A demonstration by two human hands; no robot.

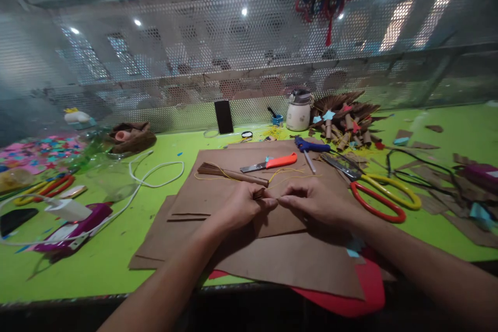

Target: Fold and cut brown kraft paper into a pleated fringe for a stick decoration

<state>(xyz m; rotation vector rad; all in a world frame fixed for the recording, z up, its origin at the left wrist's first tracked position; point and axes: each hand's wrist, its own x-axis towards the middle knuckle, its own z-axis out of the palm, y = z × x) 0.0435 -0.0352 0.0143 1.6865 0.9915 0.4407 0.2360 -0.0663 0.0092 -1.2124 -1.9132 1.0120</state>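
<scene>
My left hand [249, 202] is closed over the brown paper sheets [218, 205], pinching a small folded piece of brown paper [258, 194]. My right hand [307, 199] is also closed, thumb against forefinger, its fingertips nearly meeting the left ones. Whatever sits in that pinch is too small to make out. Just beyond my hands lies a pleated brown paper strip [233, 174] with yellow string [286, 171] around it. An orange-handled utility knife [282, 161] rests behind that, and a blue glue gun [311, 145] lies at the back edge of the sheets.
Red-and-yellow-handled scissors [377, 197] lie to the right, before a heap of brown paper crafts [346, 119]. A white jar [299, 111] and a black phone [223, 116] stand at the back. On the left are a white cable [134, 192] and a purple power strip [73, 233].
</scene>
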